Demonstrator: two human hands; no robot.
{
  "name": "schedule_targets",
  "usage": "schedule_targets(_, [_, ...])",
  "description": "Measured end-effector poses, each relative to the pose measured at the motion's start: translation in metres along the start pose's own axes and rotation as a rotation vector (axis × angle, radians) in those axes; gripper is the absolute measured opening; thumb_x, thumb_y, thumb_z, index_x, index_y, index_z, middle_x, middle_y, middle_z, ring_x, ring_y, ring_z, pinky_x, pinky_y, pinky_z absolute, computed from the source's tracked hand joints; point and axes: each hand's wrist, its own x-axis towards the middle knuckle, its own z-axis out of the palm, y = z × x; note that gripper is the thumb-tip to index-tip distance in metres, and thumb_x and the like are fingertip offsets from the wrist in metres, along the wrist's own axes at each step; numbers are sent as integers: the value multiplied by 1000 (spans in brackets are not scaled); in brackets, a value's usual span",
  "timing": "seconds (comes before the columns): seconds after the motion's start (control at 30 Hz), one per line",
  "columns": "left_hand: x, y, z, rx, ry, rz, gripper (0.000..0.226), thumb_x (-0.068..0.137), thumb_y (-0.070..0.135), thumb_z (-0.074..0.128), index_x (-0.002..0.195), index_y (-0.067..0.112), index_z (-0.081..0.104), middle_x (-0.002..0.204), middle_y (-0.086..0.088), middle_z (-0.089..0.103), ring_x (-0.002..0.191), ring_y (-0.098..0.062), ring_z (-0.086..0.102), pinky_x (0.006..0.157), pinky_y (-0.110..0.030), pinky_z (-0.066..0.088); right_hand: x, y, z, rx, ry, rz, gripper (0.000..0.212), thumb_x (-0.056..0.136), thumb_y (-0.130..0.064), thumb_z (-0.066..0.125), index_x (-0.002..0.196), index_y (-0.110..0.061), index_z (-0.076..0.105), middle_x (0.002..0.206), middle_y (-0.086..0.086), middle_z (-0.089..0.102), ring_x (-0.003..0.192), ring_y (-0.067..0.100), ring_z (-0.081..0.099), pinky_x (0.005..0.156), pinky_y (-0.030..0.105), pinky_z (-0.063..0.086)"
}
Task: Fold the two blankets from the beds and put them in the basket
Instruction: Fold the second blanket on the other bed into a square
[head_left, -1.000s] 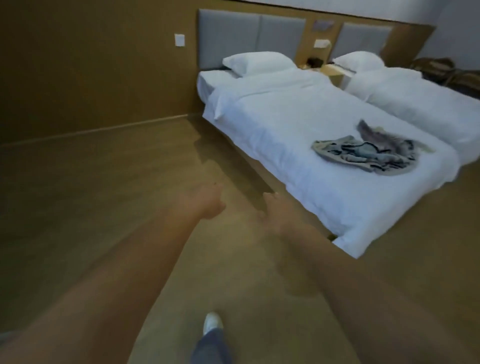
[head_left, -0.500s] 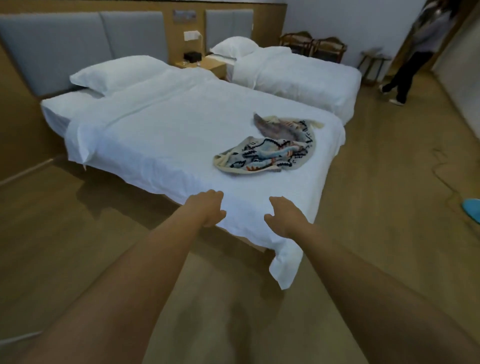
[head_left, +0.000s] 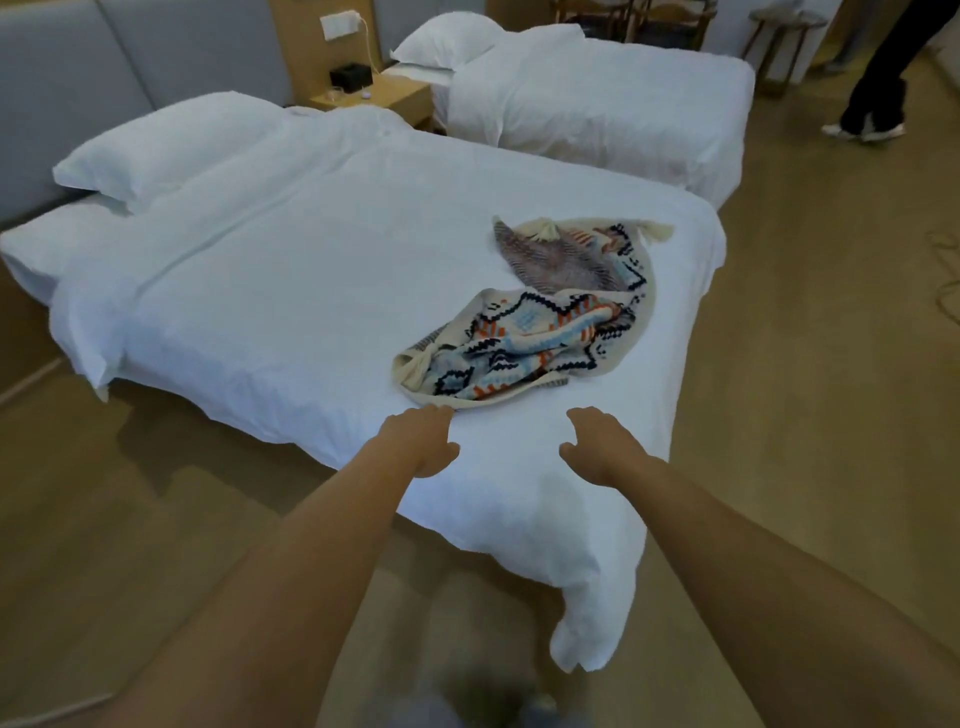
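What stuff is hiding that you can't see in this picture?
Head view:
- Basket: nowhere in frame.
- Second blanket: none shows on the far bed.
- Other person: top edge cuts off all but the legs.
- Small things on the nightstand: too small to name.
- Feet at the bottom edge: blurred.

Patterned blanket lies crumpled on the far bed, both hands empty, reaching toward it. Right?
No. The head view shows the patterned blanket crumpled on the near bed. The left hand and right hand are empty, reaching toward it.
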Motion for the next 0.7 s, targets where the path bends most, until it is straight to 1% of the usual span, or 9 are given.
schedule_targets(0.17, [74, -30, -12, -9, -41, -43, 51, 96, 38, 38, 140, 13, 30, 145, -8, 36, 128, -28, 41, 100, -40, 35, 78, -19, -6, 20, -59, -47, 55, 96, -27, 41, 144, -8, 24, 153, 10, 25, 138, 29, 25, 109, 39, 28])
schedule_targets(0.3, [148, -58, -23, -25, -73, -9, 44, 95, 34, 40, 134, 13, 36, 139, -8, 42, 121, -28, 46, 92, -38, 38, 150, -42, -2, 75, -71, -40, 49, 94, -25, 45, 139, -7, 34, 147, 12, 34, 133, 30, 33, 105, 39, 34])
schedule_targets(0.37, [198, -75, -27, -34, -80, 11, 39, 95, 33, 39, 129, 12, 40, 133, -9, 46, 117, -28, 48, 91, -38, 38, 192, -57, 0, 117, -48, -11, 41, 92, -22, 48, 130, -7, 42, 137, 13, 44, 124, 30, 41, 98, 38, 39])
schedule_targets(0.4, [224, -83, -28, -46, -86, 15, 38, 96, 32, 38, 127, 11, 41, 132, -10, 47, 116, -29, 48, 92, -39, 37, 214, -64, 2, 146, -35, 26, 32, 91, -20, 49, 120, -7, 47, 127, 13, 49, 117, 29, 45, 90, 36, 42])
schedule_targets(0.47, [267, -96, -28, -94, -110, 17, 37, 95, 32, 37, 126, 12, 40, 129, -10, 49, 114, -31, 50, 95, -42, 39, 248, -77, 6, 187, -35, 92, 18, 90, -18, 49, 105, -8, 49, 112, 11, 50, 105, 28, 48, 80, 34, 40])
schedule_targets(0.53, [305, -109, -25, -152, -169, 18, 37, 94, 35, 39, 123, 12, 40, 124, -10, 51, 111, -32, 51, 94, -46, 43, 281, -94, 11, 222, -68, 139, 23, 90, -18, 49, 110, -7, 49, 117, 12, 50, 108, 29, 47, 86, 37, 41])
schedule_targets(0.6, [340, -116, -20, -206, -210, 27, 38, 93, 37, 42, 120, 10, 41, 123, -12, 51, 109, -33, 52, 90, -45, 44, 309, -110, 15, 271, -86, 176, 29, 91, -20, 50, 116, -7, 50, 122, 13, 51, 111, 29, 47, 91, 38, 42])
schedule_targets(0.63, [352, -116, -18, -237, -210, 26, 41, 93, 38, 43, 122, 9, 41, 126, -13, 50, 111, -34, 51, 90, -45, 44, 319, -116, 16, 280, -93, 179, 29, 91, -21, 51, 117, -7, 50, 123, 13, 51, 111, 29, 48, 92, 38, 42])
schedule_targets(0.7, [380, -115, -11, -325, -211, 17, 51, 93, 39, 45, 133, 8, 34, 136, -15, 43, 121, -33, 45, 97, -45, 40, 342, -121, 21, 297, -108, 205, 29, 91, -21, 49, 117, -8, 49, 124, 12, 50, 112, 27, 46, 92, 35, 40])
